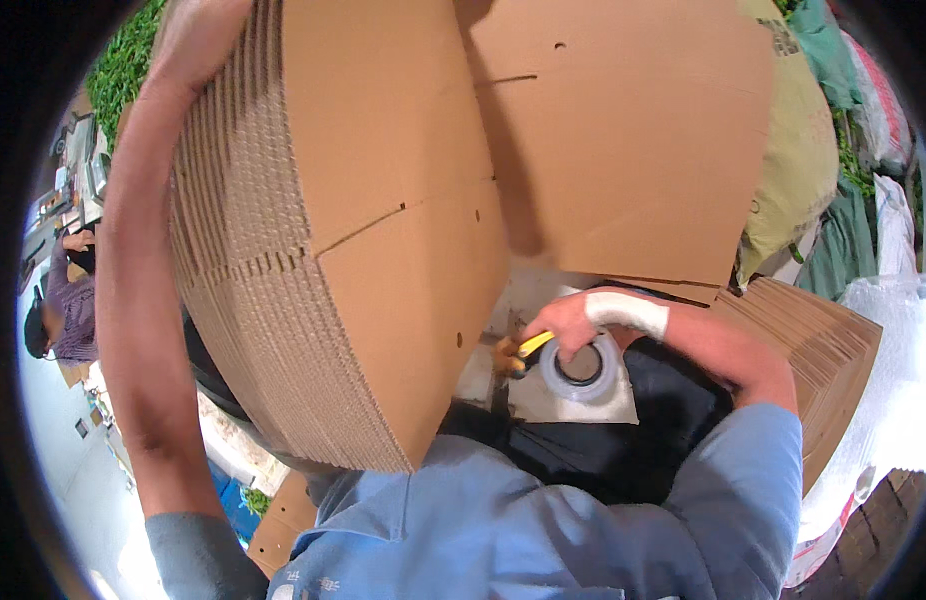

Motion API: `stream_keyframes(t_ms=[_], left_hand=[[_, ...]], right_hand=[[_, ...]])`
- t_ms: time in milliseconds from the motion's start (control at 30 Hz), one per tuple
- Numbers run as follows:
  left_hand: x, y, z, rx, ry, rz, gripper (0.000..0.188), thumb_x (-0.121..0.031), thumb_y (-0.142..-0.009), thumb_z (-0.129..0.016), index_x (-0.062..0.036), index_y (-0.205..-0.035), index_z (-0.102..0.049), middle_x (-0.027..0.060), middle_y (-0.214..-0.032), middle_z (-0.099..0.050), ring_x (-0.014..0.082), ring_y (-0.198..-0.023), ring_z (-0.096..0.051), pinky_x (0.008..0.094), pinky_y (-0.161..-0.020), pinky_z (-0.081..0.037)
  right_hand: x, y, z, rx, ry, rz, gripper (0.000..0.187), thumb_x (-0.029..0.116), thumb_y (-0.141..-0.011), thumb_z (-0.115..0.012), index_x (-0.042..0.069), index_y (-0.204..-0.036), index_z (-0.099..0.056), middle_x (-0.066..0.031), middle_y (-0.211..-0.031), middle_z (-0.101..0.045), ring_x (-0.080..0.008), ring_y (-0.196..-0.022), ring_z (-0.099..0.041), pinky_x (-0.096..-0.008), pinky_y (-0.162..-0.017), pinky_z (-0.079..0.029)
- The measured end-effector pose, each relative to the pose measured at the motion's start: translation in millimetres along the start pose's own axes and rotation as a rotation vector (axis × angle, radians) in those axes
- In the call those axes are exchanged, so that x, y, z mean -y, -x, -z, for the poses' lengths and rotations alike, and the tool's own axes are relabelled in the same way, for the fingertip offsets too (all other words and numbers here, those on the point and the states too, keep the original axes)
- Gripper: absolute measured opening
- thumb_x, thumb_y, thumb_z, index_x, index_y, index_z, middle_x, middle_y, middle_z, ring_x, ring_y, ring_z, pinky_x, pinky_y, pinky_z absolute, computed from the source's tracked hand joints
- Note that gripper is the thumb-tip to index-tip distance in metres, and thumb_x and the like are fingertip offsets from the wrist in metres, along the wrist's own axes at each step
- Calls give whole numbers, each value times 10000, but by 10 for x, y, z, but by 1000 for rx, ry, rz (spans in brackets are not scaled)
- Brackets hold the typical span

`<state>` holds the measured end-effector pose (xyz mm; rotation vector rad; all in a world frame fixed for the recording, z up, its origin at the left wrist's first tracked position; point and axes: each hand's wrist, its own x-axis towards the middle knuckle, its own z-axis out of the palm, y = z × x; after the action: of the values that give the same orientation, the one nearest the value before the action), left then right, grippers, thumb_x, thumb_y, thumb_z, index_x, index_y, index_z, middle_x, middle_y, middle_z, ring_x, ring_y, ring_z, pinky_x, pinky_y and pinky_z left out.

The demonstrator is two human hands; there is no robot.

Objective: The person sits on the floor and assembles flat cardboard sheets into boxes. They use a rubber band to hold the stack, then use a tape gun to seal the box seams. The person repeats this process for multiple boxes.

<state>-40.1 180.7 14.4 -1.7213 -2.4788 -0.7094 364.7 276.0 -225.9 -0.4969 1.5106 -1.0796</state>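
Note:
A thick stack of flattened cardboard boxes (pixel 393 250) stands tilted in front of me, its layered edges facing left. My left arm reaches up along that side, and my left hand (pixel 205 30) lies against the stack's upper left edge. Its fingers are hidden or cut off by the picture's top. Lower down on the right, my right hand (pixel 566 322), with a white band round the wrist, closes on a roll of clear tape (pixel 605 385). A yellow piece (pixel 535 344) sticks out beside its fingers. Under the roll is a pale, squarish surface (pixel 618 408).
Another large cardboard sheet (pixel 633 150) stands behind the stack. More flattened boxes (pixel 833 350) lean at the right, near a yellowish sack (pixel 808 150) and white plastic wrapping (pixel 883 370). Another person (pixel 71 315) is at the far left.

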Motion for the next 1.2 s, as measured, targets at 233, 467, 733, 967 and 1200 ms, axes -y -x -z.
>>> stream_keyframes(t_ms=[233,467,733,967,1200], left_hand=[[444,139,79,120,-139,-53,714,-366,-953,-535,-205,-1623,-348,43,-1678,-343,291,-1574,-219,539,-1259,-102],[69,112,-137,78,-551,106,1009,-889,-853,-455,-257,-1628,-316,39,-1664,-342,284,-1557,-254,621,-1244,-168],[109,90,-187,63,-576,119,949,-862,-899,-402,-262,-1629,-315,20,-1684,-310,284,-1558,-254,601,-1240,-194],[31,61,-103,81,-467,102,625,-332,-948,-480,-139,-1542,-442,58,-1655,-366,319,-1548,-282,566,-1227,-241],[112,17,-140,49,-459,76,605,-291,-955,-453,-114,-1534,-453,76,-1639,-392,341,-1534,-310,576,-1224,-249]], right_hand=[[406,1583,328,-678,-174,-60,863,118,-658,-766,94,-1488,-533,-154,-1293,-686,-265,-1189,-664,-344,-1023,-513],[1810,1767,355,-651,-244,411,1067,83,-673,-791,13,-1612,-289,-160,-1306,-636,-188,-1194,-604,-335,-1040,-482],[2266,1782,170,-568,-179,122,1250,272,-637,-851,-16,-1629,-147,-214,-1266,-640,-309,-1135,-647,-347,-1005,-502],[1903,2649,-328,-1174,-546,-171,993,122,-676,-818,7,-1566,-394,-71,-1182,-673,-124,-989,-638,-286,-908,-524],[1196,1295,605,-1399,-556,-19,725,138,-759,-789,23,-1432,-546,-42,-972,-701,-111,-853,-647,-302,-783,-552]])
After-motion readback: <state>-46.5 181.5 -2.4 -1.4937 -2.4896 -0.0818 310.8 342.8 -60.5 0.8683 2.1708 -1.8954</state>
